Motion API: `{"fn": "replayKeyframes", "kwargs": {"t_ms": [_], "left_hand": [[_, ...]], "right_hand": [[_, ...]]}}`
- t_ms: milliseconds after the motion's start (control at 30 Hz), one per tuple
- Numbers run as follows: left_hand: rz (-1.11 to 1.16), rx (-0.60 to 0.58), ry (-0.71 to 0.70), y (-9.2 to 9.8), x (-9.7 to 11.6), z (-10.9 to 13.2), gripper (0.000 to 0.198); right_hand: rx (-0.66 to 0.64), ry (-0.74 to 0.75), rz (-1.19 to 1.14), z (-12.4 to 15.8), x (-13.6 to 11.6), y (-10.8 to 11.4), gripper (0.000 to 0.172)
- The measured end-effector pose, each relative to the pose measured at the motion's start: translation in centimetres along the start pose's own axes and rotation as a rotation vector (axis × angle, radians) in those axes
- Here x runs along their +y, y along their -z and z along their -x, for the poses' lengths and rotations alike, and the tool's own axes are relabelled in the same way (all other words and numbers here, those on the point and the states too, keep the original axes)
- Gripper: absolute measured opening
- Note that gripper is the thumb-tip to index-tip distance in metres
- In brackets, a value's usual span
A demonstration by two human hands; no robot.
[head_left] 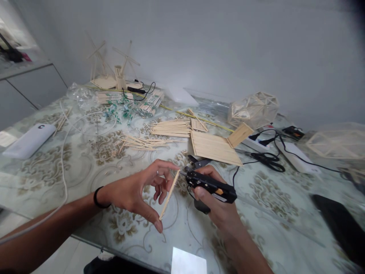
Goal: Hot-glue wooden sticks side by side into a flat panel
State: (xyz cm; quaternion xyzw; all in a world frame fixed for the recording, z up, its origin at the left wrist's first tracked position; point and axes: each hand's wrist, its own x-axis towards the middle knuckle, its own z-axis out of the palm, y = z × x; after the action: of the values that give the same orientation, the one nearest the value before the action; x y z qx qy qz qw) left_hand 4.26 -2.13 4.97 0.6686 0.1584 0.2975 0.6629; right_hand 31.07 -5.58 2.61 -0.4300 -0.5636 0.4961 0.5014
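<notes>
My left hand pinches a short, pale wooden stick piece by its two ends, between thumb and fingers. My right hand is wrapped round a black hot glue gun. The gun's nozzle points left and meets or nearly meets the upper end of the stick piece. Just beyond the gun lies a flat panel of joined wooden sticks, with a small upright piece at its right corner. Loose sticks are scattered behind my left hand.
Neatly lined sticks and green-marked packs of sticks lie farther back. Black scissors, a power strip with cords and a dark phone are on the right. Stick-built frames stand near the wall. A white cable crosses my left arm.
</notes>
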Motion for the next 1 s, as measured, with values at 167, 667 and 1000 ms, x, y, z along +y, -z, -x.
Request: {"fn": "replayKeyframes", "kwargs": {"t_ms": [167,667,1000], "left_hand": [[-0.004,0.001,0.019,-0.02,0.06,0.08,0.107],[0.002,-0.012,0.015,0.07,0.15,0.01,0.108],[-0.004,-0.006,-0.001,0.08,0.12,-0.02,0.107]], "right_hand": [[0.015,0.000,0.001,-0.01,0.13,0.08,0.039],[-0.003,0.011,-0.019,-0.06,0.48,0.28,0.034],[-0.003,-0.009,-0.043,-0.01,-0.08,0.15,0.037]]}}
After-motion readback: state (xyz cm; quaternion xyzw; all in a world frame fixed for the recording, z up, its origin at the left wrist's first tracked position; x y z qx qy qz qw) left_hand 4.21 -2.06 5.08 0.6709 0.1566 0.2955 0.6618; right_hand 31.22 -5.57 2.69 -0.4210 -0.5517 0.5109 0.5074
